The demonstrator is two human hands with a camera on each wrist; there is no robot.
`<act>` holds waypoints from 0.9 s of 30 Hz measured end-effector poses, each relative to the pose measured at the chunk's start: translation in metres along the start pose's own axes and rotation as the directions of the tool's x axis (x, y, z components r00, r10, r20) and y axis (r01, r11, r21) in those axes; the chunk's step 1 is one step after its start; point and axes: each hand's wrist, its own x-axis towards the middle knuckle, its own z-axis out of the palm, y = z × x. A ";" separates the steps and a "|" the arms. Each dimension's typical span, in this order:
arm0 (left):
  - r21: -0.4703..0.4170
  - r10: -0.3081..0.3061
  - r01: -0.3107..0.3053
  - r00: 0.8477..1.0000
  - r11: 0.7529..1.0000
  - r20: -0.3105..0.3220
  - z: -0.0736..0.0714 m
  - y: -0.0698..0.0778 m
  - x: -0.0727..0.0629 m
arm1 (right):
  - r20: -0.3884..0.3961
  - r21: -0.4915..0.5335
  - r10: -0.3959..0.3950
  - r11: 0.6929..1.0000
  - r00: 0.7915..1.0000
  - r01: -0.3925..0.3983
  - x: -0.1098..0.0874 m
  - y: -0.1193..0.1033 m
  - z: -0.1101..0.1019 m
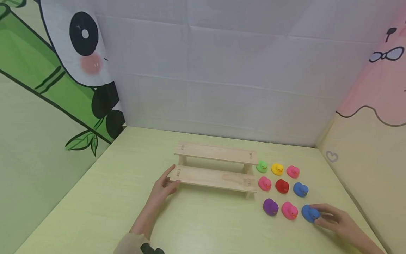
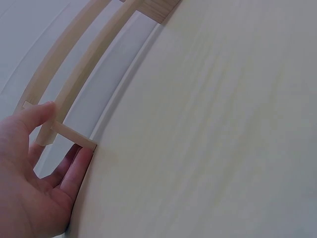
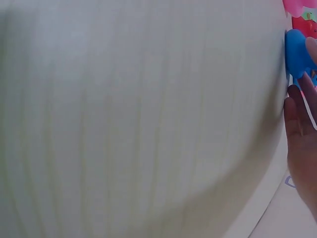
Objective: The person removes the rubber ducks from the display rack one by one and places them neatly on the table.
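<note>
A two-step wooden shelf (image 1: pixel 212 176) stands on the table. At the left end of its lower step, my left hand (image 1: pixel 162 187) grips the wood. The left wrist view shows the thumb (image 2: pixel 42 113) on the step's edge and the other fingers lower, by the support. My right hand (image 1: pixel 337 224) holds a blue rubber duck (image 1: pixel 310 213) between thumb and fingers, with the duck at table level. That duck (image 3: pixel 297 52) appears at the right edge of the right wrist view, where the hand is partly cut off.
Several more rubber ducks stand in rows right of the shelf: green (image 1: pixel 262 166), yellow (image 1: pixel 277 169), red (image 1: pixel 282 186), purple (image 1: pixel 270 207), another blue one (image 1: pixel 300 189) and pink ones (image 1: pixel 289 211). A white sheet (image 1: pixel 234 81) hangs behind the table (image 1: pixel 104 197); printed walls flank it.
</note>
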 end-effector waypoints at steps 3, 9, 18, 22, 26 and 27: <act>-0.001 0.005 -0.005 1.000 1.000 0.001 0.000 0.000 0.000 | -0.001 -0.006 0.006 1.000 1.000 -0.006 0.000 0.000 0.000; -0.003 0.013 -0.013 1.000 1.000 0.011 0.001 0.000 0.001 | 0.006 -0.011 0.035 0.999 0.999 -0.035 -0.001 -0.001 0.000; -0.007 0.020 -0.020 1.000 1.000 0.017 0.003 0.000 0.001 | 0.008 -0.018 0.052 0.999 0.999 -0.052 -0.005 0.000 0.000; -0.008 0.023 -0.023 1.000 1.000 0.018 0.003 0.000 0.001 | 0.002 -0.024 0.043 0.999 0.999 -0.043 -0.007 0.001 0.001; 0.014 0.020 -0.021 0.999 1.000 0.046 -0.001 0.002 -0.002 | -0.015 -0.055 -0.008 0.998 1.000 0.007 -0.006 0.002 0.002; 0.027 0.016 -0.017 0.998 0.999 0.060 -0.003 0.003 -0.003 | -0.015 -0.069 -0.021 0.997 1.000 0.020 -0.005 0.002 0.002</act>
